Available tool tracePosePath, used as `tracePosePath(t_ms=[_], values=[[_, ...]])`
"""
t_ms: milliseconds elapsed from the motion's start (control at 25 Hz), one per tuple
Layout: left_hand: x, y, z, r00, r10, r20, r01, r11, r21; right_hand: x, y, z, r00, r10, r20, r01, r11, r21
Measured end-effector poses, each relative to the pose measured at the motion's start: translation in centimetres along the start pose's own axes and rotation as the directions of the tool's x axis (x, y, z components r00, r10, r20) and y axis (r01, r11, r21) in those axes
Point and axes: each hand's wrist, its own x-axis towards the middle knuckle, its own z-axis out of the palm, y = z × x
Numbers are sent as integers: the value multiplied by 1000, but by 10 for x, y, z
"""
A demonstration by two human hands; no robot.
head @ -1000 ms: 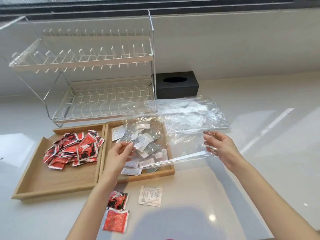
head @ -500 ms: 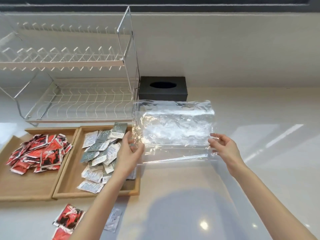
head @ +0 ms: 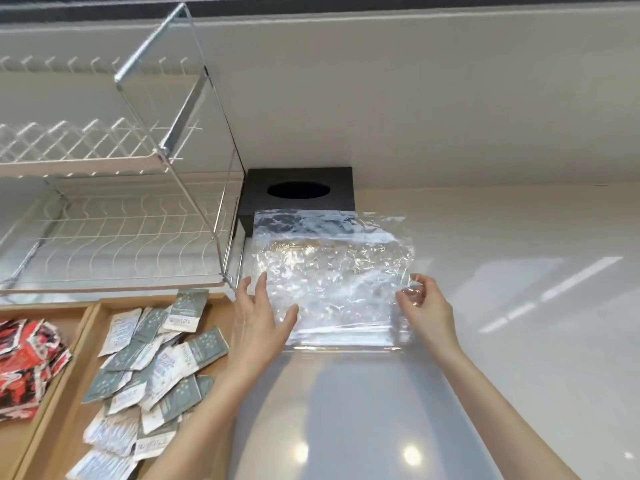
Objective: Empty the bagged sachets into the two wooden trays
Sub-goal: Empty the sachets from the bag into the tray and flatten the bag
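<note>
An empty, crinkled clear plastic bag (head: 332, 278) lies flat on the white counter, right of the trays. My left hand (head: 259, 317) rests on its left edge with fingers spread. My right hand (head: 424, 306) pinches its right edge. The right wooden tray (head: 221, 299) holds a heap of grey and white sachets (head: 156, 368). The left wooden tray (head: 74, 310) holds red sachets (head: 24, 362) and is cut off by the frame's left edge.
A white two-tier wire dish rack (head: 114, 216) stands behind the trays. A black tissue box (head: 299, 199) sits against the wall, just behind the bag. The white counter (head: 519, 341) stretches right and toward me.
The bag has come away from over the right tray and now lies flat on the counter near the black box. Both hands moved with it. The view shifted right, hiding the loose sachets.
</note>
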Motion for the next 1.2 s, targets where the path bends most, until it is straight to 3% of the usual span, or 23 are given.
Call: tracePosePath(t_ms=[280, 480, 720, 920, 1200], values=[[1, -17, 29, 999, 8, 37, -14, 988, 154, -6, 14, 21, 989, -147, 8, 140, 919, -368], [-3, -15, 17, 996, 92, 10, -93, 986, 135, -15, 0, 15, 989, -148, 20, 140, 870, -473], [-31, -17, -13, 988, 152, -29, -142, 964, 226, -57, -16, 17, 930, -334, 155, 366, 788, -496], [-70, -32, -45, 981, 193, -21, -180, 946, 269, -102, -36, 23, 899, -331, 287, 437, 721, -538], [-132, -74, -83, 983, 168, -67, -143, 949, 280, -180, -51, 55, 844, -377, 382, 522, 743, -420]])
